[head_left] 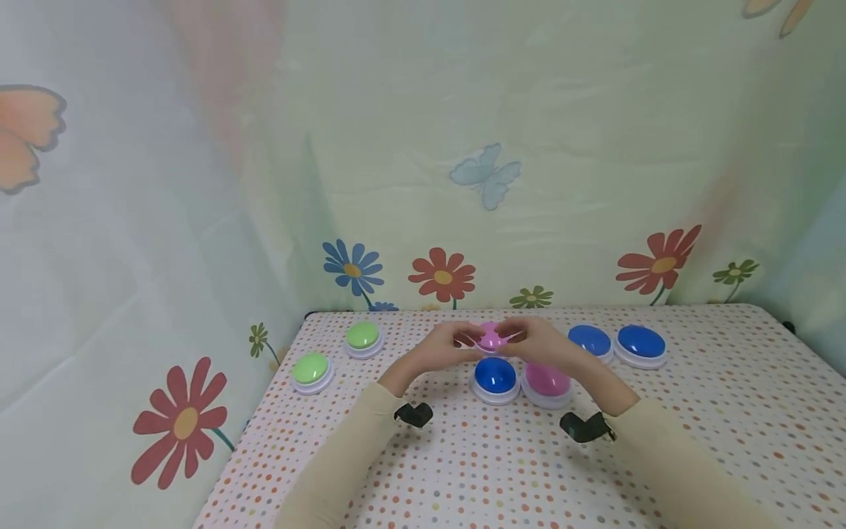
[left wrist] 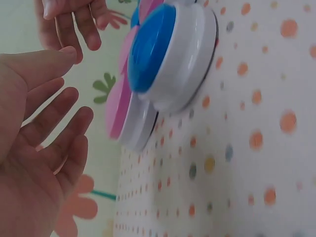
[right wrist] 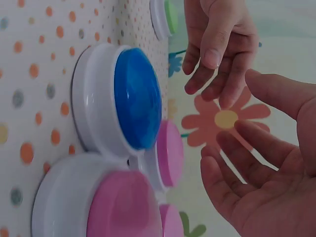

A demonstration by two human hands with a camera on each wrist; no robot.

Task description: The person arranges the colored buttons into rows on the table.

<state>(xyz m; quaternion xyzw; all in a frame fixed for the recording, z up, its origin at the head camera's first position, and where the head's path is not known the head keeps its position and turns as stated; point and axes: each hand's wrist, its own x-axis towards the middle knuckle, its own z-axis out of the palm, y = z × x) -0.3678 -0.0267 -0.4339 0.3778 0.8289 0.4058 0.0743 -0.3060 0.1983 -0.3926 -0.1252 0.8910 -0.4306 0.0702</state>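
Both hands are raised over a group of push buttons with coloured domes on white bases. My left hand and right hand face each other with loosely bent fingers, and neither holds anything. In the head view a pink button shows in the gap between them. Nearer to me sit a blue button and another pink button, side by side. The right wrist view shows a further pink dome behind these. Both wrist views show the fingers apart from the domes, with the hands' fingertips close together.
Two blue buttons stand to the right of the hands, and two green buttons lie to the left. Everything rests on a dotted tabletop. Hanging cloth with flowers and butterflies encloses the back and sides.
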